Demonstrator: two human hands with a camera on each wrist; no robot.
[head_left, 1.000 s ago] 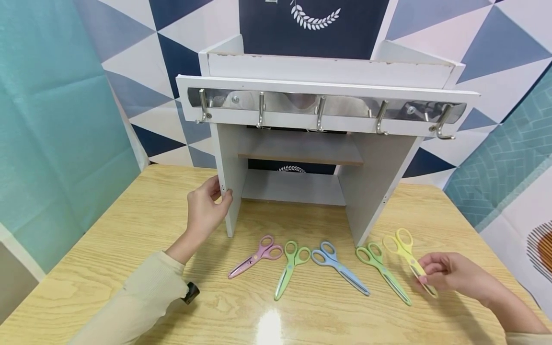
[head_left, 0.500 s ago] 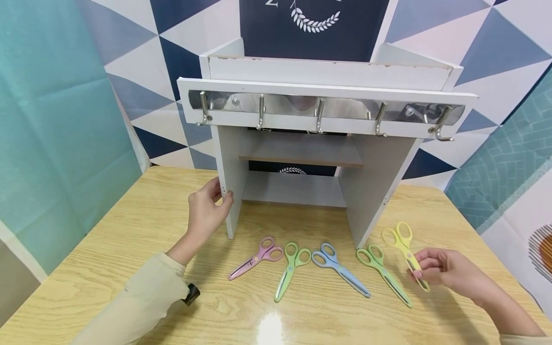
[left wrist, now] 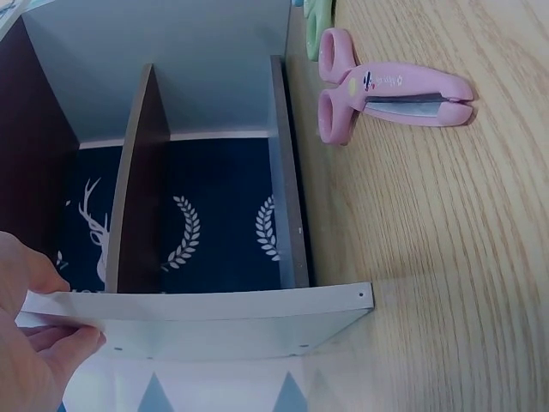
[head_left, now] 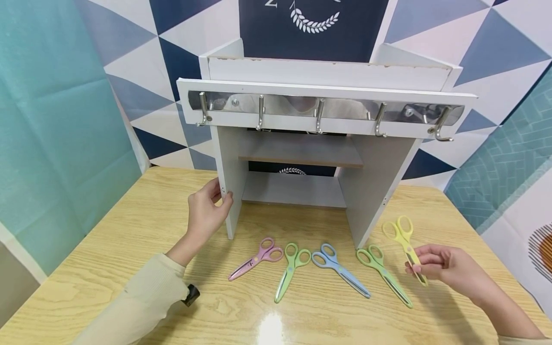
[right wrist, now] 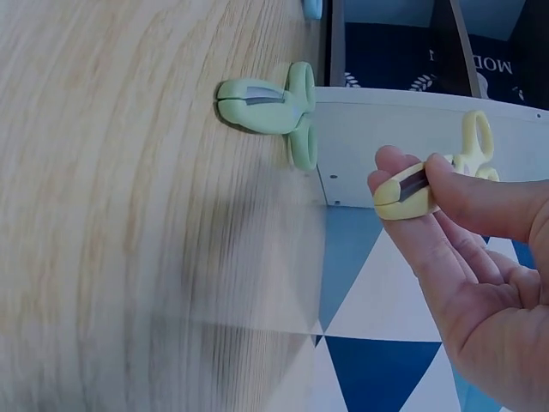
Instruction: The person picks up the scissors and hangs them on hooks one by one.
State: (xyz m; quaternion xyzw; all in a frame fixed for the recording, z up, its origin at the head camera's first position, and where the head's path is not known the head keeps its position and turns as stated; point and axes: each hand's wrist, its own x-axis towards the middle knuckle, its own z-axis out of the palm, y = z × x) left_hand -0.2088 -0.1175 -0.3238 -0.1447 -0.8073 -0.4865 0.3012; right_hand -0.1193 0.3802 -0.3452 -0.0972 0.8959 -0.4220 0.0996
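Observation:
My left hand (head_left: 206,211) grips the front edge of the left side panel of a white shelf unit (head_left: 373,177), thumb inside and fingers outside. In my right hand (head_left: 448,268) a pair of yellow scissors (head_left: 403,235) is pinched by the blade end, handles pointing toward the shelf. The right wrist view shows the thumb on top of the yellow blades and fingers beneath, raised off the table. Lying in front of the unit are pink scissors (head_left: 257,258), green scissors (head_left: 290,274), blue scissors (head_left: 340,269) and a second pair of green scissors (head_left: 385,274).
A white rail with several metal hooks (head_left: 319,115) runs across the unit's upper front. Shelves (head_left: 302,151) span its inside. The wooden table (head_left: 108,249) backs onto a wall with a triangle pattern (head_left: 138,96), and a teal sheet (head_left: 56,120) hangs at left.
My right hand has lifted the yellow scissors and moved them slightly toward the shelf and left. My left hand keeps its grip on the side panel.

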